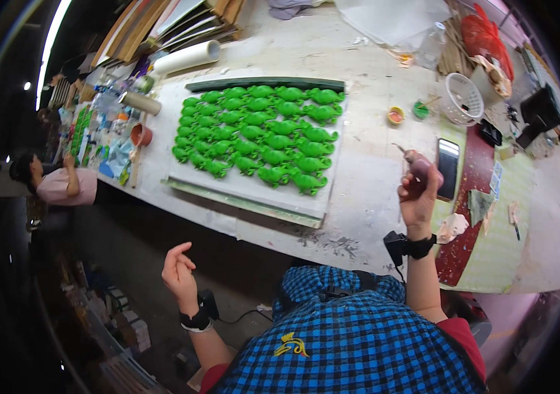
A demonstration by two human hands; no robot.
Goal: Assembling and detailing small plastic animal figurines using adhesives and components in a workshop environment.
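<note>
In my right hand (pixel 416 205) is a mauve rounded bulb (pixel 422 169) with a thin pointed tip, my fingers closed around it. This hand is above the table's right half, left of a dark phone (pixel 448 161). My left hand (pixel 179 272) is off the table's near edge, over the dark floor; its fingers are partly bent and apart, with nothing visible in them. Between and beyond my hands, rows of small bright green animal-shaped figures (pixel 251 131) cover a white board (pixel 240 192). Green strips (pixel 267 84) run along its far and near edges.
Small cups of orange (pixel 395 115) and green paint (pixel 421 110) stand near a white basket (pixel 461 98). A white roll (pixel 188 57) lies behind the board. A cloth (pixel 480 205) rests on the right side. Another person (pixel 66 184) sits at the far left.
</note>
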